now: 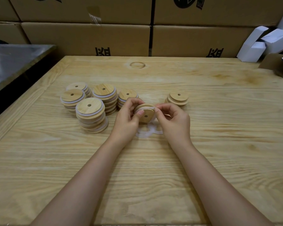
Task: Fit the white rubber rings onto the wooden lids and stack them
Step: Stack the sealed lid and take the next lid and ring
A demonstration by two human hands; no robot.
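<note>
Packing warehouse vibes: brown cardboard cartons (85,38) are towering behind the pale wooden worktable (219,144), white paper boxes (251,49) are piling at its far-right corner, stacked round wooden lids (90,106) are sitting on it.

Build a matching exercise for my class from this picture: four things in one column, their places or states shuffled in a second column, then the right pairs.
Column one
1. loose white rings
2. ringed lid stacks
3. lid being fitted
4. bare lid stack

Column two
A. gripped by the left hand and right hand, tilted
B. standing right of both hands
C. flat on the table under the hands
D. standing left of both hands

Pairs: 1-C, 2-D, 3-A, 4-B
</note>
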